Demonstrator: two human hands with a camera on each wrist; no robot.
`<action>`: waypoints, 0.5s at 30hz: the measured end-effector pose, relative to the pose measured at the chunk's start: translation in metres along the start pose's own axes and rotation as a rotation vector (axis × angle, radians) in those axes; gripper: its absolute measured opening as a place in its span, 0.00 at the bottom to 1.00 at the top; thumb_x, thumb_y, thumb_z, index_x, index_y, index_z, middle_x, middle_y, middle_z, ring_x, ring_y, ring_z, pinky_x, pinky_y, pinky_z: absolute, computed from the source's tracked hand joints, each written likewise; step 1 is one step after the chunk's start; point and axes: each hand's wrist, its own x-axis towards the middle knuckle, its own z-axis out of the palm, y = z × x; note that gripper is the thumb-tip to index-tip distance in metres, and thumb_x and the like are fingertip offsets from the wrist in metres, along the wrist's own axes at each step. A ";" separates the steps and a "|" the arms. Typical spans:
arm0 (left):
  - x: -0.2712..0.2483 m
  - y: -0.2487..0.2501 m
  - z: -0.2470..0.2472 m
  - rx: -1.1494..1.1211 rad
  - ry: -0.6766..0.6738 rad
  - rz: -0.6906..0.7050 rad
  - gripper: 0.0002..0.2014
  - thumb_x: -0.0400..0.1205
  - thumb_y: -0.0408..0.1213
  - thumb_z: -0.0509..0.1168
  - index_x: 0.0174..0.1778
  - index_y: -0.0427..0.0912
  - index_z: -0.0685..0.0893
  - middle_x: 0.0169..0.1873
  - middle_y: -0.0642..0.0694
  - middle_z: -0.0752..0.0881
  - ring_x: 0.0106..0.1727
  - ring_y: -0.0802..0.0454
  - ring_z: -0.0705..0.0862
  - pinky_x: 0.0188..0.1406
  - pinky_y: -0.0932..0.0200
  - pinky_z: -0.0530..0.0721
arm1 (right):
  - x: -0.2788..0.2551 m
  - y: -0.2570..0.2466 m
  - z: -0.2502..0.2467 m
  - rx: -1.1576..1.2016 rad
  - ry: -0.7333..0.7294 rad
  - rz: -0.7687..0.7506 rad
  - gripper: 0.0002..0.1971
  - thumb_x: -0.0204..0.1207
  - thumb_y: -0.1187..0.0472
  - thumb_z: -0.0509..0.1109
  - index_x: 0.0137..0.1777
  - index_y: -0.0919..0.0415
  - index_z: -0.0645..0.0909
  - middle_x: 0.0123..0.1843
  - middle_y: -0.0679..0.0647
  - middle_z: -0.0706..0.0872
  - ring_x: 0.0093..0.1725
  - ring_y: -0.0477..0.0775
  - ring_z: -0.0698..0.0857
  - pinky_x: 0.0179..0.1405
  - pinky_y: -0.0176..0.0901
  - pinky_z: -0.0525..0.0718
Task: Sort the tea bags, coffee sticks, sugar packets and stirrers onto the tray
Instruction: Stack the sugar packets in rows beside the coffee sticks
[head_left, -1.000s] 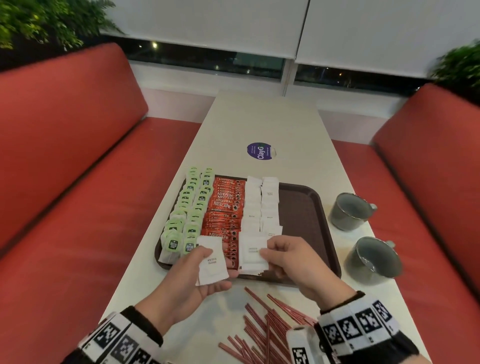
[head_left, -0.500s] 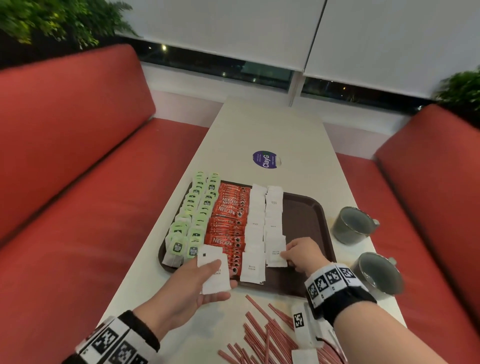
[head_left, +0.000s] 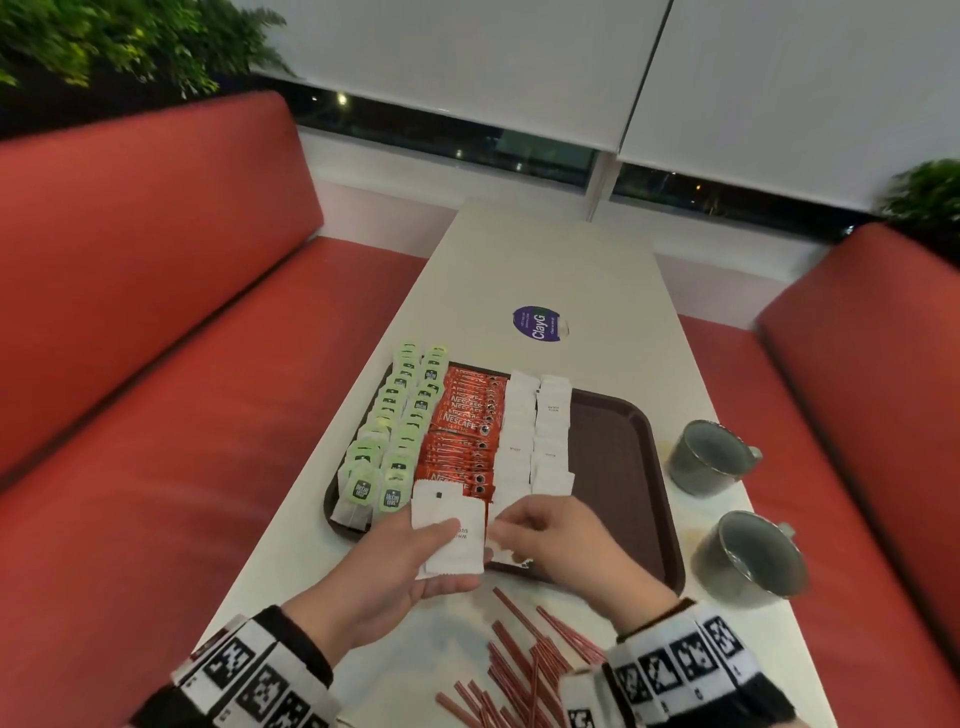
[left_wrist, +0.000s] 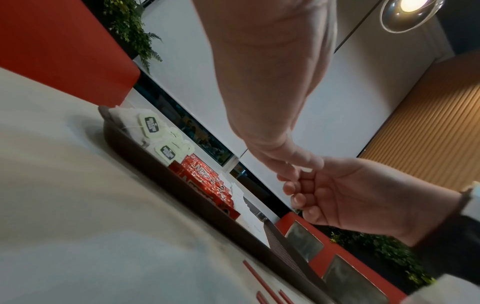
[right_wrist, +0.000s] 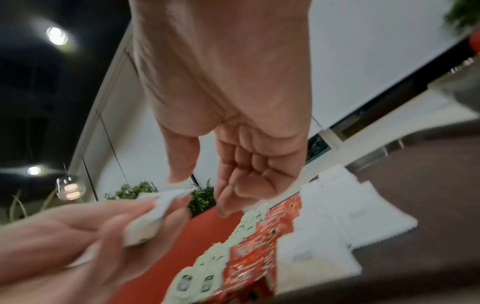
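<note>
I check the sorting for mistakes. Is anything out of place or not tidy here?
The red stirrers lie scattered on the table, not yet on the tray. The tea bags, coffee sticks and sugar packets sit in neat rows.

at two and three o'clock of us we see two grey glazed ceramic mugs (head_left: 709, 457), both upright on the long white table (head_left: 561, 270), the nearer one (head_left: 748, 558) close to the table's right edge. at twelve o'clock a round purple sticker (head_left: 538, 324) lies flat on it. red upholstered benches (head_left: 156, 322) flank the table at nine and three, with green leafy plants (head_left: 119, 41) behind them and white roller blinds (head_left: 467, 62) ahead.
</note>
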 end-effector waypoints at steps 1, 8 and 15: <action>0.000 -0.001 0.003 0.018 -0.002 0.008 0.12 0.85 0.30 0.60 0.63 0.44 0.81 0.53 0.43 0.90 0.53 0.45 0.89 0.42 0.52 0.89 | -0.006 0.001 0.005 0.080 -0.021 0.000 0.07 0.71 0.51 0.77 0.42 0.53 0.88 0.38 0.51 0.90 0.35 0.44 0.86 0.37 0.38 0.83; 0.000 -0.003 0.021 0.227 -0.059 0.010 0.14 0.83 0.29 0.63 0.61 0.49 0.82 0.55 0.49 0.90 0.55 0.49 0.89 0.43 0.55 0.87 | -0.020 0.011 0.011 0.268 0.142 -0.040 0.10 0.71 0.62 0.77 0.33 0.53 0.80 0.28 0.44 0.79 0.30 0.44 0.76 0.34 0.38 0.75; 0.003 -0.009 0.028 0.371 -0.038 0.042 0.13 0.82 0.32 0.65 0.61 0.48 0.83 0.53 0.48 0.90 0.48 0.53 0.88 0.42 0.56 0.87 | -0.034 0.010 -0.005 0.691 0.034 0.078 0.04 0.80 0.72 0.63 0.45 0.66 0.77 0.32 0.64 0.87 0.24 0.53 0.84 0.22 0.39 0.79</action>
